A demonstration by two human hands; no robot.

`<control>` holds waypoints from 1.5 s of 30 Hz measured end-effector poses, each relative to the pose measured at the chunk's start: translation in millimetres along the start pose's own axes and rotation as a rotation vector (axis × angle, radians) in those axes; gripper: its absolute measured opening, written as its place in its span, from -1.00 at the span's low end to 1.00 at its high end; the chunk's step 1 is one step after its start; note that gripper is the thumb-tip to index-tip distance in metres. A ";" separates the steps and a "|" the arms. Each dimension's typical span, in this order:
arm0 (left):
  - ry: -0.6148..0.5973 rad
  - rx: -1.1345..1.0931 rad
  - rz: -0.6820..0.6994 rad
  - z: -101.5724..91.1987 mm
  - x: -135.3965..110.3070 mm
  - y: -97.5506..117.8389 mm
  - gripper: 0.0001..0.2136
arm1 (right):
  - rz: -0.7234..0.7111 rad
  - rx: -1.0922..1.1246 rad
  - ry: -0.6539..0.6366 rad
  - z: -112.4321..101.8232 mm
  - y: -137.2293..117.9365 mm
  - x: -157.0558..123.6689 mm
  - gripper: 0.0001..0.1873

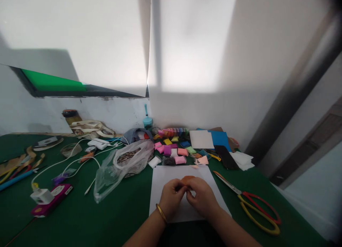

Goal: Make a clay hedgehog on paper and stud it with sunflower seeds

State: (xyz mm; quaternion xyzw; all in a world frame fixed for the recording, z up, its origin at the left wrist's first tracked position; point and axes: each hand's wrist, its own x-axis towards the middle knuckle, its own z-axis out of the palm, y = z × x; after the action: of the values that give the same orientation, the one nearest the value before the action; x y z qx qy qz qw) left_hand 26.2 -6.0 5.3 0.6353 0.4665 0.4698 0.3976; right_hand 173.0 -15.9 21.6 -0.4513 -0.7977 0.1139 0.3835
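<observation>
Over a sheet of white paper (158, 186), my left hand (172, 197) and my right hand (202, 197) meet fingertip to fingertip. Both pinch a thin orange piece (187, 178) that looks like flattened modelling clay. Its rounded upper edge shows beyond the fingers, while the lower part is hidden by them. A gold bangle (161, 214) circles my left wrist. Just past the paper's far edge lie several small packs of coloured clay, among them a pink pack (180, 160) and a white pack (154, 161).
Large scissors (256, 206) with red and yellow handles lie right of the paper, near a black phone (226, 157) and tissue (242, 160). Leftward are a clear plastic bag (109, 179), white cables and a magenta power strip (52, 201). A turquoise cup (147, 123) stands by the wall.
</observation>
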 end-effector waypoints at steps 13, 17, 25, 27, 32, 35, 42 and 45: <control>0.161 -0.384 -0.198 -14.8 19.2 -8.5 -0.70 | 0.295 -0.428 -0.048 -37.0 107.2 31.6 -0.75; 0.134 -0.487 -0.251 -12.4 21.5 -8.6 -0.66 | 0.296 -0.492 -0.044 -25.8 117.4 35.0 -0.83; 0.063 -0.616 -0.393 -14.1 17.3 -12.2 -0.61 | 0.180 -0.434 0.050 -29.2 86.2 24.2 -0.70; 0.058 -0.574 -0.362 -13.7 16.3 -14.0 -0.63 | 0.093 -0.289 0.075 -24.4 64.5 17.3 -0.70; 0.013 -0.521 -0.259 -11.6 13.6 -11.9 -0.61 | -0.045 -0.040 0.043 -1.1 16.6 -2.0 -0.71; -0.023 -0.473 -0.206 -9.9 11.4 -10.9 -0.70 | -0.032 0.004 0.065 5.0 7.0 -6.8 -0.67; -0.054 -0.244 -0.182 -5.5 7.0 -6.3 -0.68 | -0.054 0.126 0.072 2.0 0.4 -3.6 -0.73; -0.091 -0.212 -0.167 -5.4 4.8 -3.7 -0.70 | -0.060 0.145 0.076 3.3 -1.0 -2.6 -0.88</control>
State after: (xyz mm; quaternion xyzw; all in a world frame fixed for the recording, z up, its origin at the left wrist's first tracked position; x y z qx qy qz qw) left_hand 20.7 -0.1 4.2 0.5696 0.4468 0.4524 0.5208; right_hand 170.8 -18.0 18.5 -0.4023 -0.7853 0.1426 0.4484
